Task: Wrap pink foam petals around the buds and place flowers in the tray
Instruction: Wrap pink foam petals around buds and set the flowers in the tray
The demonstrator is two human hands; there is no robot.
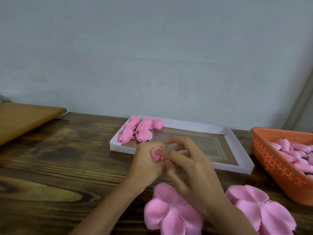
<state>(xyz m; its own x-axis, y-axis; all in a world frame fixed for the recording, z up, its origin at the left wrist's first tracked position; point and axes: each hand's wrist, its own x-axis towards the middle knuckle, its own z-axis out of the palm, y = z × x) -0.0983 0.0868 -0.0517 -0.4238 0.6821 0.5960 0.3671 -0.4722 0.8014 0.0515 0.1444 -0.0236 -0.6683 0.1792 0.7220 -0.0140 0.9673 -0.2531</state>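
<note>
Cupping the flower (157,156) in the curled left hand (147,165), with one finger of the right hand (192,168) laid flat on top, the person has the tray (189,125) just behind both hands, its done flowers (140,131) nearer the left hand

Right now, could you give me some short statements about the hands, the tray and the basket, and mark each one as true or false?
1. The left hand grips a pink flower. True.
2. The finished flowers lie in the near right corner of the tray. False: they lie in its far left corner.
3. The orange basket stands to the right of the tray. True.
4. The basket holds nothing. False: pink buds lie in it.
5. Flat pink petals lie on the table, nearer to the person than the tray. True.
</note>
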